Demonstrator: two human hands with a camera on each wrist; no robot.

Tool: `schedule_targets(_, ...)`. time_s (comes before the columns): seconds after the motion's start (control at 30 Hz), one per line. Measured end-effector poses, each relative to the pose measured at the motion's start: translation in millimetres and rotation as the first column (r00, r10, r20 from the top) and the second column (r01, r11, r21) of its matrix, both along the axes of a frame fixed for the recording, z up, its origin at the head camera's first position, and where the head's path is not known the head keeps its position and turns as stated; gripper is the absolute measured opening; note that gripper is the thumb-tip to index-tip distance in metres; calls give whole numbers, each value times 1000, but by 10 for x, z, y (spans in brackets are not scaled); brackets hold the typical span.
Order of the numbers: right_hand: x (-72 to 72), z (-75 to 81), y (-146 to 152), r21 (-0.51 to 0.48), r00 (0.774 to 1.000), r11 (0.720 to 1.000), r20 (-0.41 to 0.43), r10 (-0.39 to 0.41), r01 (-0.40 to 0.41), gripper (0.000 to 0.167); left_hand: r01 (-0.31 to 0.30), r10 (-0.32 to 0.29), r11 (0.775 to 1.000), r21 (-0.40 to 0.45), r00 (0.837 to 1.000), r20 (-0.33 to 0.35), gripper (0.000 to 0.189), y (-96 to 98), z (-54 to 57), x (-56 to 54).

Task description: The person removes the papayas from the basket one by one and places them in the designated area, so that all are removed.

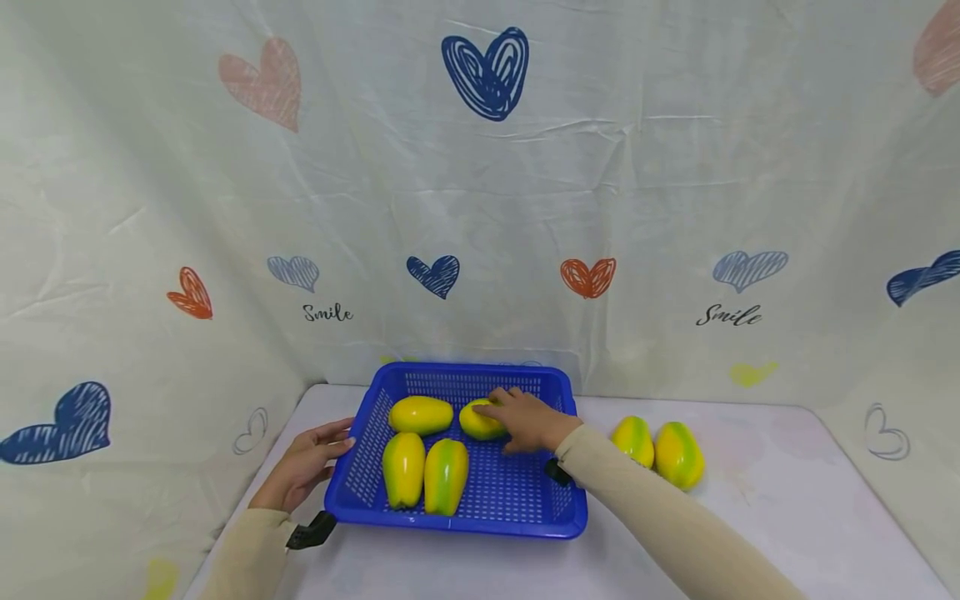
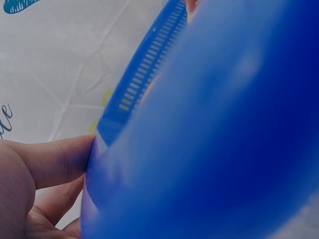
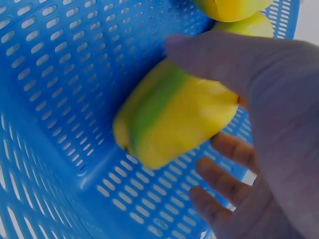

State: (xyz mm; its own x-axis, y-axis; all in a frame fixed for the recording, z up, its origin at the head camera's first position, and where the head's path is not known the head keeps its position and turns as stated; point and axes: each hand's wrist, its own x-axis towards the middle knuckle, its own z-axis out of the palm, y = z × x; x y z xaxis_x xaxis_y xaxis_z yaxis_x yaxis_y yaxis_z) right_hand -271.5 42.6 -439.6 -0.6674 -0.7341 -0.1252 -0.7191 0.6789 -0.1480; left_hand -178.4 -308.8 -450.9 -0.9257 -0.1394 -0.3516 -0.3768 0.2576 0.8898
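In the head view my left hand (image 1: 303, 467) rests its fingertips against the outer left side of a blue plastic basket (image 1: 517, 531). The left wrist view shows the thumb (image 2: 65, 159) straight, its tip at the basket's edge. My right hand (image 1: 525, 419) reaches inside, at the back right. Its thumb lies across a glossy yellow papaya with a green stripe (image 3: 174, 117), the fingers round the other side, some spread apart from it. That papaya lies low over the slotted floor. Three more papayas, one behind (image 1: 421, 415) and two in front (image 1: 403, 471) (image 1: 446, 477), lie in the basket's left half.
On the white table (image 1: 780, 492), right of the basket, two more papayas (image 1: 632, 440) (image 1: 679, 456) lie side by side, partly behind my right forearm. A white curtain (image 1: 495, 192) printed with hearts hangs close behind the basket and along the left.
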Motion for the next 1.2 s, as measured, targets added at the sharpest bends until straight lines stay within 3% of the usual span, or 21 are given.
schedule_targets(0.23,-11,2,9,-18,999,999,6,-31,31,81,9,-9,1000,-6,1000,-6,58,-6,-10,0)
schedule_targets(0.53,-14,-41,-5,0,1000,1000,11,2,-2,81,6,-6,1000,-1,1000,-6,58,-4,-20,6)
schedule_targets(0.7,-2,-41,-21,30,997,999,65,-32,30,90,0,0,1000,2,1000,-9,57,-5,-16,3)
schedule_targets(0.83,14,-50,-46,13,994,999,101,-40,39,85,2,-2,1000,0,1000,-8,57,-6,-14,14)
schedule_targets(1.03,48,-31,-89,31,997,1000,70,-7,4,83,-5,5,1000,1,1000,-6,57,11,0,15)
schedule_targets(1.2,89,-24,-119,8,988,1000,156,-8,7,81,-7,7,1000,-4,1000,-3,57,13,-6,11)
